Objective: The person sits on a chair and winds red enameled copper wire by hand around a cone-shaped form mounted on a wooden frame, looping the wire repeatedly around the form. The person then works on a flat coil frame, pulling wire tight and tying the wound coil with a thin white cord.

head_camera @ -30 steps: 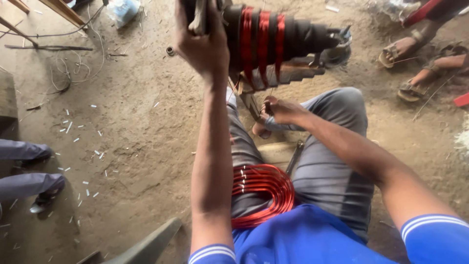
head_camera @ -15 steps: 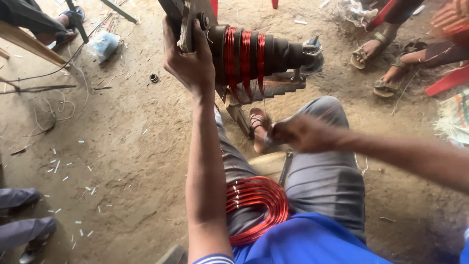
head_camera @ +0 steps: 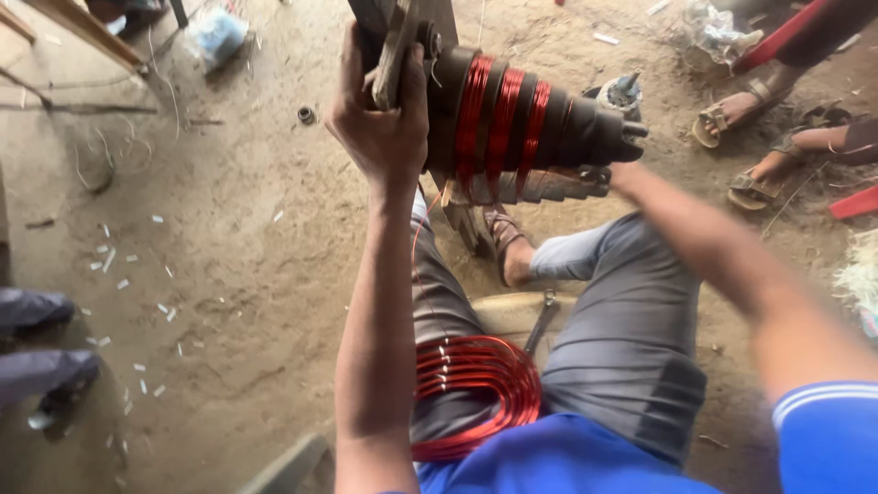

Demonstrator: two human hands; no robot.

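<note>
A dark stepped winding former (head_camera: 585, 128) with three bands of red copper wire (head_camera: 501, 114) hangs in front of my knees. My left hand (head_camera: 380, 128) is shut on the grey crank handle (head_camera: 395, 55) at its left end. My right hand (head_camera: 615, 174) reaches to the former's lower right edge, its fingers hidden behind the stepped block. A finished bundle of red wire coils (head_camera: 480, 384) lies on my lap, between my grey trouser legs. A thin red strand (head_camera: 421, 229) runs from the former down toward the lap.
Other people's sandalled feet (head_camera: 732, 119) rest on the dirt floor at the upper right, and dark shoes (head_camera: 41, 366) at the left edge. White scraps (head_camera: 137, 274), a small metal ring (head_camera: 306, 114), a plastic bag (head_camera: 215, 37) and a wooden plank (head_camera: 82, 32) lie around.
My right hand has risen from near my sandalled foot to the underside of the former. My left hand has kept its grip on the crank. The view has drifted right.
</note>
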